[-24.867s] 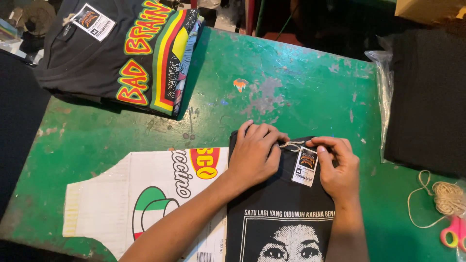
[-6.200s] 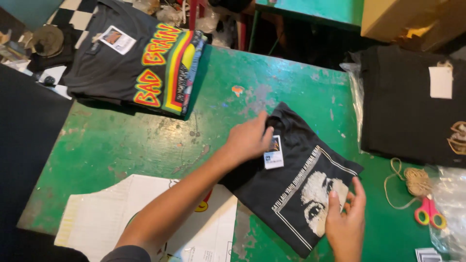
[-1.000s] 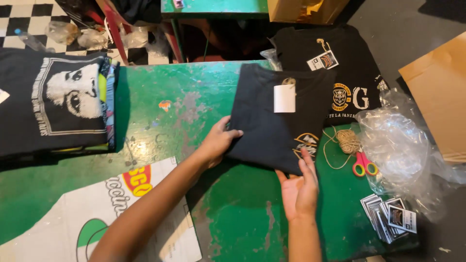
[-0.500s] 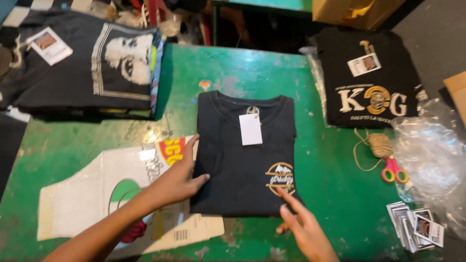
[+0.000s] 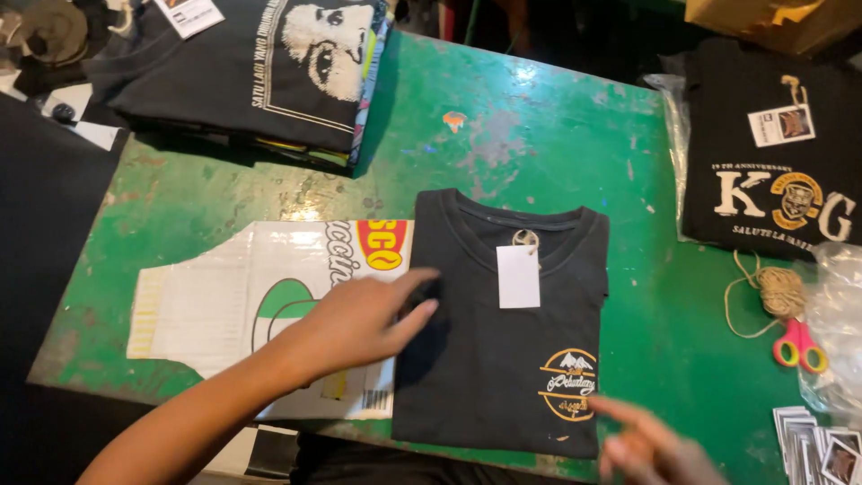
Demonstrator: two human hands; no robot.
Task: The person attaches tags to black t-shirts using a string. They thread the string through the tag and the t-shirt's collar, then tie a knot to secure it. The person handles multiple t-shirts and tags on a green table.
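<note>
Fingers of the left hand (image 5: 359,319) are spread flat, tips touching the left edge of the folded black tee (image 5: 503,332); nothing gripped. Right hand (image 5: 651,445), bottom right of frame, is blurred, fingers open, at the tee's lower right corner; can't tell if it's touching cloth. Tee lies face up at frame centre on the green table (image 5: 269,180), w/ a white hang tag (image 5: 518,277) at the collar and a small orange chest print (image 5: 567,384). Its left edge overlaps a flattened printed cardboard sheet (image 5: 242,305).

To do this well, imo: keep palms flat, press from the edges, smooth outward, keep the tag centred, don't drag the fold open.

Upper left: stack of black printed tees (image 5: 260,72). Upper right: another black tee (image 5: 772,171). Right edge: twine ball (image 5: 779,289), pink scissors (image 5: 799,346), clear plastic bags (image 5: 835,332).
</note>
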